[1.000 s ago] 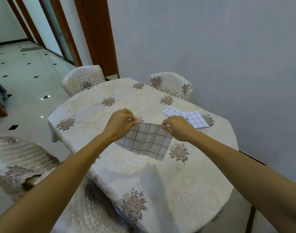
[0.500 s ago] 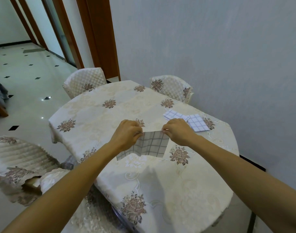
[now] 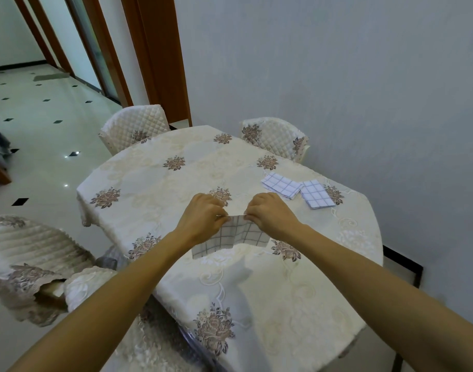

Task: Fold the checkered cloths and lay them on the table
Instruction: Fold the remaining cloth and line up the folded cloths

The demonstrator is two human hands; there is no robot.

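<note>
I hold a white checkered cloth [image 3: 234, 233] with grey lines above the table [image 3: 154, 183], which wears a cream floral cover. My left hand [image 3: 203, 220] pinches its upper left edge and my right hand [image 3: 270, 214] pinches its upper right edge, close together. The cloth hangs creased down the middle, its lower part near the tabletop. Two folded checkered cloths [image 3: 282, 185] [image 3: 317, 197] lie flat side by side at the table's far right.
Two quilted chairs stand at the far side, one [image 3: 134, 128] on the left, one [image 3: 274, 136] by the grey wall. A third covered chair [image 3: 28, 261] sits at my near left. Brown door frames [image 3: 160, 57] rise behind. Tiled floor spreads to the left.
My hands have come closer together, so the held cloth has narrowed and creased in the middle. They have also shifted slightly away from me over the table.
</note>
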